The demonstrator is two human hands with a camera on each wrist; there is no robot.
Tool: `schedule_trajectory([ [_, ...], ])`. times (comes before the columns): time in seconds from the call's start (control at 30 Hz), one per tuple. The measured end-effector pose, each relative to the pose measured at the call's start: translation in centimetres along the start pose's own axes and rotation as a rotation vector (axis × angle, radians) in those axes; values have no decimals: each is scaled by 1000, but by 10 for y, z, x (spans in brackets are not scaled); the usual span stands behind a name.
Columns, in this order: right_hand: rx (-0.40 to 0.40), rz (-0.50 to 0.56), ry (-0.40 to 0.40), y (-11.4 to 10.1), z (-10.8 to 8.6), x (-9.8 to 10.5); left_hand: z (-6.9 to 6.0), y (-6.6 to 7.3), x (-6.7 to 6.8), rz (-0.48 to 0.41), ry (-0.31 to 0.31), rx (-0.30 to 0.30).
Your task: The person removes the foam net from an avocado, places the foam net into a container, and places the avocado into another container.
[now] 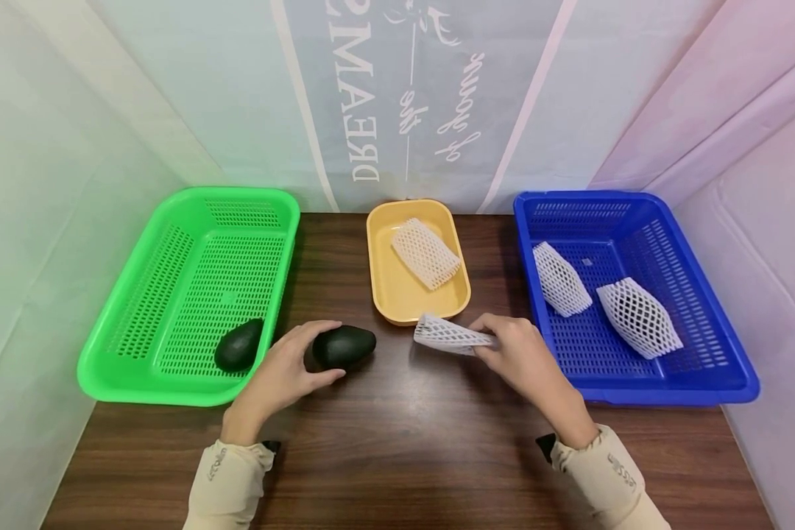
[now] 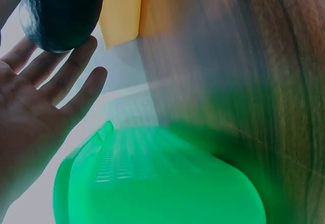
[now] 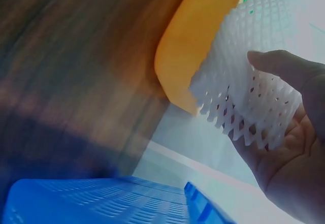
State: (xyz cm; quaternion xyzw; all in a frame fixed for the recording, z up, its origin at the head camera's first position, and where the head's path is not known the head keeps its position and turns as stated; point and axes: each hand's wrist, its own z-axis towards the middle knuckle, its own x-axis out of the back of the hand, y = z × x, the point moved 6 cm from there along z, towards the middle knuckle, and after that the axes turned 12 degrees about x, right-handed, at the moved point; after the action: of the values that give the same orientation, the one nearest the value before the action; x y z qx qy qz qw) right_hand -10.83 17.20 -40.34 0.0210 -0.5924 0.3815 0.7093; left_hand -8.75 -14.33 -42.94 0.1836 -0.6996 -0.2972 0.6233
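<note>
My left hand (image 1: pixel 290 366) grips a dark green avocado (image 1: pixel 346 347) by its wide end, its narrow end pointing right. The left wrist view shows the avocado (image 2: pixel 63 13) between thumb and fingers. In my right hand (image 1: pixel 513 346) a white foam net sleeve (image 1: pixel 452 336) is pinched, its near-flat mouth facing the avocado across a gap. In the right wrist view the thumb presses on the net sleeve (image 3: pixel 249 71), with fingers behind it. Another avocado (image 1: pixel 238 346) lies in the green basket (image 1: pixel 93 372), close to my left hand.
A yellow tray (image 1: pixel 404 318) at the back middle holds one flat foam net (image 1: pixel 426 253). The blue basket (image 1: pixel 742 386) on the right holds two plump net-covered pieces, a smaller (image 1: pixel 562 280) and a larger (image 1: pixel 640 318). A printed cloth (image 1: pixel 424 88) hangs behind the wooden table (image 1: pixel 404 456).
</note>
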Motion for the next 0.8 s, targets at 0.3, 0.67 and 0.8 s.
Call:
schedule_trajectory([
  [0.3,-21,-14,76,-3,12,9,-3,-1,7,-3,22,-17],
  [0.67,-121,-47,137,0,23,11,-6,-4,28,-32,83,-10],
  [0.8,-144,-49,154,0,27,10,-8,-6,36,-39,127,-17],
])
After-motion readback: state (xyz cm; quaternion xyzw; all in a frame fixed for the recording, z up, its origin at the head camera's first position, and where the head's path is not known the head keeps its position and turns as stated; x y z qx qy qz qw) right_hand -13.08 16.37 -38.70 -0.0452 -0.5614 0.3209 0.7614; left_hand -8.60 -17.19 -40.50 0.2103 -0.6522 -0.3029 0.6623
